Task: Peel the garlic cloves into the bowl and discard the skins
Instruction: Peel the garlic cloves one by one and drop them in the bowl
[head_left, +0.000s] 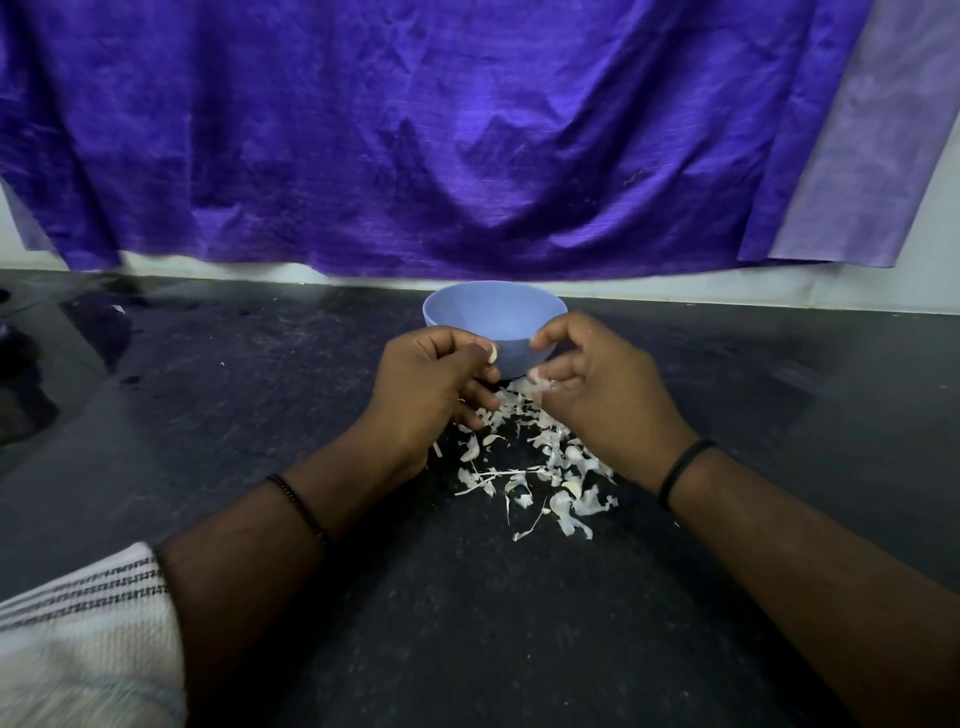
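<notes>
Just in front of the blue bowl (493, 317), the left hand (431, 384) pinches one garlic clove (492, 355), small, firm and likely slippery once bare, so best held by its ends. The right hand (582, 384) pinches papery skin (543, 383), light and tearable. One bowl; loose skins (535, 467), too many to count, lie nearer the person.

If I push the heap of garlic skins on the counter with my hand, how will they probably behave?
The garlic skins look thin, curled and papery, so they are probably very light and floppy, and may scatter rather than slide together. Some may cling to fingers: pale flakes sit against the right hand. On the dark counter, stray bits should stay visible.
</notes>
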